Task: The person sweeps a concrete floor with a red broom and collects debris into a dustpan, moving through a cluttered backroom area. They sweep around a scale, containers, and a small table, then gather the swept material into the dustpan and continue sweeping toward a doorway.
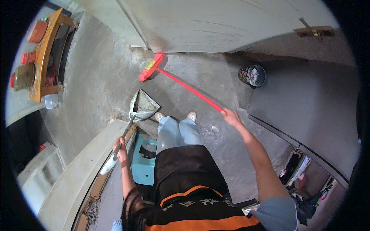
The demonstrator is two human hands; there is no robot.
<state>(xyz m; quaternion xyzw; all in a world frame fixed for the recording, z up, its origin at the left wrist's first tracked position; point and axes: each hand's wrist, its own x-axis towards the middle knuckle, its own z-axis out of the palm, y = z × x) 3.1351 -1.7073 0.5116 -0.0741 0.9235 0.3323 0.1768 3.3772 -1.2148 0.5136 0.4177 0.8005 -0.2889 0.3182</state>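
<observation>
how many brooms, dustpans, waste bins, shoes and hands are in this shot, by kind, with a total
Broom: 1
Dustpan: 1
Waste bin: 1
Shoes: 2
Hands: 2 (left hand, right hand)
Total: 7

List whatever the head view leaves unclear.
In the head view:
Handle end of the red broom: hidden by the right hand.
Gripped stretch of the dustpan handle: covered by the left hand.
Any fine dust in the dustpan: too small.
Bottom of the bin: hidden by contents.
</observation>
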